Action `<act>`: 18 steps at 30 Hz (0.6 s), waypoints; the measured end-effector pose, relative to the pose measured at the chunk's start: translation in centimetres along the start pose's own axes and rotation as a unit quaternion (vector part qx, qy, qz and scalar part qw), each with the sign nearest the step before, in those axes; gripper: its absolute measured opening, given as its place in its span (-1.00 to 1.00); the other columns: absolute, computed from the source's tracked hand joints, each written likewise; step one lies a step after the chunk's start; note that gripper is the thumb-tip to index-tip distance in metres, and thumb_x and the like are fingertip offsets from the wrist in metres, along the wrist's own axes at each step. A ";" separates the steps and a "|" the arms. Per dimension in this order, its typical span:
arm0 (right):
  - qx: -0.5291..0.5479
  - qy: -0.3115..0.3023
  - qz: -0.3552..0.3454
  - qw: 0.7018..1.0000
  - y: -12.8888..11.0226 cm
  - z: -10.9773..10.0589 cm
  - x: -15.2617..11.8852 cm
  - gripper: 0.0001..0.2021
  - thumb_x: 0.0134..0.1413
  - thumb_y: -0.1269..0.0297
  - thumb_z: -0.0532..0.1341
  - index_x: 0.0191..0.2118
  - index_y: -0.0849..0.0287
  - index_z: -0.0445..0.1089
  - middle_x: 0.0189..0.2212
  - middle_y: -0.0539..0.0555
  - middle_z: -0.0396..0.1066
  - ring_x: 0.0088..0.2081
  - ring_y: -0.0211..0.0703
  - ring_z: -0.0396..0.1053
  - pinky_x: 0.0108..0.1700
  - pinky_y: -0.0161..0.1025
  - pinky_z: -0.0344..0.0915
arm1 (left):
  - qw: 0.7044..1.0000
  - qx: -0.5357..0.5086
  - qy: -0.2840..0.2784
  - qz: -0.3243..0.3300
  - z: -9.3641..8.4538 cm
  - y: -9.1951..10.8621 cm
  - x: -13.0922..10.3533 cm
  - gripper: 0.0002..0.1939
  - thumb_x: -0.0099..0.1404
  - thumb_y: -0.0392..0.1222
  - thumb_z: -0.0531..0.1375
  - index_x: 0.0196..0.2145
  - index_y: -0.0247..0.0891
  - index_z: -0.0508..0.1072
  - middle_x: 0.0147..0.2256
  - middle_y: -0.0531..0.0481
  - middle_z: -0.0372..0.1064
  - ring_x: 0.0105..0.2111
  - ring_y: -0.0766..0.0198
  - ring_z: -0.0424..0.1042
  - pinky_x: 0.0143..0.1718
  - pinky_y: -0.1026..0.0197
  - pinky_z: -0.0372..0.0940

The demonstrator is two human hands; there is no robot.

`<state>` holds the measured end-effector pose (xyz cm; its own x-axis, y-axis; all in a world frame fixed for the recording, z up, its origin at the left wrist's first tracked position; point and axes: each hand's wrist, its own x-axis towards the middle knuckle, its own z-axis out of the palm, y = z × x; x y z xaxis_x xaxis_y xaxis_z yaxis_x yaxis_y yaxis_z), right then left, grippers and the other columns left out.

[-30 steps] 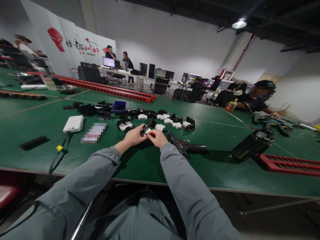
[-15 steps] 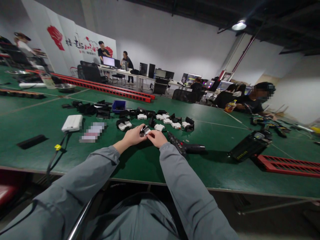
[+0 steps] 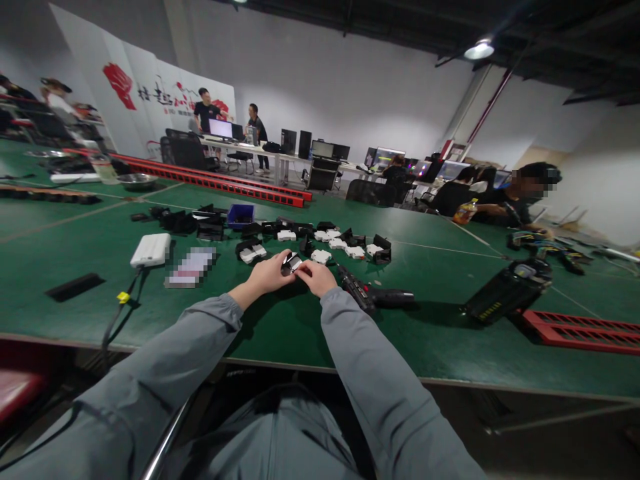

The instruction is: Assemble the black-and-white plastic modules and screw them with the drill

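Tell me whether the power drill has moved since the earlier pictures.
No. Judged against the long red rails, the power drill lies in the same place; the whole view has shifted slightly.

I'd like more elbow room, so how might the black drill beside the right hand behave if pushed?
The drill looks hard-cased, so it probably moves as one stiff piece. With its handle angled off the body, it may swivel rather than roll. The shiny tabletop likely lets it slide.

Driver [image 3: 369,297] blocks beside right grip [image 3: 316,277]; white parts [image 3: 321,257] ahead; near tabletop [image 3: 290,333] open.
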<state>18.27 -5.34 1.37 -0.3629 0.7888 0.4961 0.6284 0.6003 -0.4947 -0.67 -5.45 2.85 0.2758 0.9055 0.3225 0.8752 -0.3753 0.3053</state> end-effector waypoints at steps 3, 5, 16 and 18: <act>0.006 -0.003 0.001 1.000 0.0 0.1 0.0 -0.88 0.17 0.19 0.19 -0.28 0.09 0.41 -0.38 -0.01 0.44 -0.35 -0.20 0.36 -0.24 -0.29 0.24 | 1.000 0.006 -0.006 0.000 0.1 0.0 0.0 -0.22 0.16 0.13 0.17 0.28 -0.15 0.10 0.11 -0.20 0.33 -0.03 -0.08 0.43 -0.11 0.08 0.30; 0.010 -0.005 -0.001 1.000 -0.1 0.1 0.0 -0.88 0.17 0.18 0.19 -0.29 0.09 0.40 -0.39 -0.02 0.44 -0.36 -0.20 0.36 -0.26 -0.30 0.24 | 1.000 0.008 -0.008 0.004 0.1 0.0 0.1 -0.21 0.15 0.13 0.17 0.28 -0.15 0.10 0.13 -0.21 0.31 -0.02 -0.09 0.42 -0.11 0.07 0.30; 0.096 0.095 0.087 0.987 -0.4 0.2 0.1 -0.62 0.17 -0.11 0.09 -0.42 0.11 0.32 -0.55 -0.06 0.32 -0.50 -0.25 0.27 -0.41 -0.31 0.20 | 0.983 -0.177 0.018 -0.052 1.2 0.3 0.4 -0.34 0.17 0.06 0.18 0.18 -0.21 0.20 -0.08 -0.16 0.46 -0.16 0.03 0.49 -0.17 0.10 0.35; 0.180 0.107 0.133 0.969 -0.2 0.5 0.4 -0.56 0.22 -0.15 -0.03 -0.43 0.11 0.27 -0.58 -0.07 0.28 -0.57 -0.29 0.23 -0.49 -0.32 0.19 | 0.955 -0.284 0.028 -0.080 1.7 0.4 0.7 -0.44 0.22 0.04 0.14 0.11 -0.25 0.25 -0.11 -0.15 0.46 -0.23 0.11 0.50 -0.24 0.14 0.38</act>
<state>17.67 -5.03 1.32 -0.0463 0.8995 0.4345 0.3854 0.4173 -0.8230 0.58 -4.62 1.70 0.1207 0.9546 0.2725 0.5425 -0.2933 0.7872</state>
